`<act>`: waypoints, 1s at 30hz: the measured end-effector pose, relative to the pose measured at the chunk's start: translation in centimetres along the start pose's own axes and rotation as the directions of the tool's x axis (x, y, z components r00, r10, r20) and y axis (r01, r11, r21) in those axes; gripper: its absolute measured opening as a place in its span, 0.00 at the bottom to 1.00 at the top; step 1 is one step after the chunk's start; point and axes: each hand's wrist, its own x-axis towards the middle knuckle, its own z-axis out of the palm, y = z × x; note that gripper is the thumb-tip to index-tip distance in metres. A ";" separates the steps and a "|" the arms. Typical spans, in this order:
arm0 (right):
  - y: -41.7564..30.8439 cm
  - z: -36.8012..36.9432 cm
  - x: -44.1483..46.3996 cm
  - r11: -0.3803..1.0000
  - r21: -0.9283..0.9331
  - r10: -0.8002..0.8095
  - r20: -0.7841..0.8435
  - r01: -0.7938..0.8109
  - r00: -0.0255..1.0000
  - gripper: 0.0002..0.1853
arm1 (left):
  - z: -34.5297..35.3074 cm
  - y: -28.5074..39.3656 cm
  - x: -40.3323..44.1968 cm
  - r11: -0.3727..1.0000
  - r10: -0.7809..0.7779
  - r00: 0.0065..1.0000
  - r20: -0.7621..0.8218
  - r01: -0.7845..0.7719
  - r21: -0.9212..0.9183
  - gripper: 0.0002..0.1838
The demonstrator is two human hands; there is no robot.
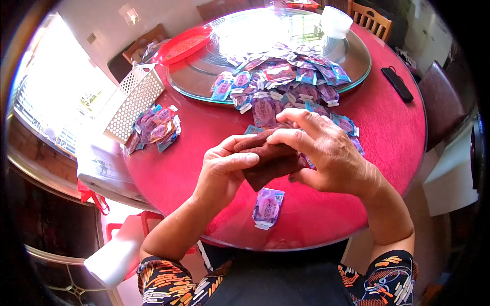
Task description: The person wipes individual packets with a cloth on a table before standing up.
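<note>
A dark brown, folded piece of soft fabric (275,164) is held up between my two hands over the table's near side. My left hand (224,166) grips its left end, thumb across the front. At its right side, my right hand (326,150) curls over the fabric, with fingertips at the top edge and thumb lower down. Just below lies a single purple printed packet (268,208), flat on the red table (316,219). Behind my hands spreads a big heap of purple and blue packets (280,76), partly hidden by my right hand.
The heap partly covers a glass turntable (199,81). On the turntable are a red tray (186,43) and a white container (336,23). A smaller packet pile (155,126) lies beside a white perforated basket (133,102). A black phone-like object (397,84) lies at right.
</note>
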 end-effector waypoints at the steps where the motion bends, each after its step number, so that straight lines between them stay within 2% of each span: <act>1: 0.0 0.3 0.1 1.000 0.019 0.006 -0.016 -0.006 1.000 0.38 | -0.1 0.0 -0.1 1.000 -0.009 1.000 -0.013 0.009 -0.002 0.26; 4: 0.1 0.8 0.3 0.990 0.140 0.021 -0.013 -0.019 1.000 0.35 | 0.2 0.1 -0.5 0.998 -0.033 0.999 -0.018 0.032 -0.045 0.24; 6: 0.0 1.0 0.3 0.992 0.128 0.009 -0.044 -0.003 0.999 0.28 | -0.2 0.1 -0.6 0.996 -0.065 0.998 0.015 0.066 -0.068 0.24; 8: -0.1 1.2 0.1 0.990 0.138 0.000 -0.069 0.009 0.998 0.27 | -0.1 0.3 -0.9 0.991 -0.108 0.994 0.031 0.110 -0.081 0.27; 11: -0.4 0.9 0.4 0.990 0.137 -0.025 -0.066 0.034 0.997 0.26 | 0.9 0.1 -1.1 0.997 -0.065 0.997 -0.030 0.066 0.034 0.31; 13: -0.5 0.6 0.6 0.986 0.163 -0.033 -0.057 0.041 0.998 0.25 | 0.7 0.0 -1.2 0.997 -0.068 0.997 -0.028 0.069 0.037 0.32; 17: 0.1 0.5 0.4 0.955 0.295 -0.015 -0.035 0.025 0.999 0.24 | 0.8 0.0 -1.2 0.994 -0.092 0.995 -0.029 0.093 0.055 0.34; 23: 0.0 0.0 0.3 0.947 0.320 0.034 -0.003 -0.031 0.999 0.24 | 0.7 0.2 -1.2 0.987 -0.135 0.991 0.000 0.134 -0.084 0.31; 26: 0.1 0.2 0.3 0.949 0.311 0.042 0.026 -0.048 0.999 0.22 | 0.8 0.1 -1.2 0.987 -0.136 0.991 -0.009 0.135 -0.087 0.33; 30: 0.3 0.6 0.0 0.947 0.316 0.053 0.020 -0.056 0.998 0.19 | 1.4 0.2 -1.2 0.992 -0.129 0.991 0.041 0.129 0.015 0.40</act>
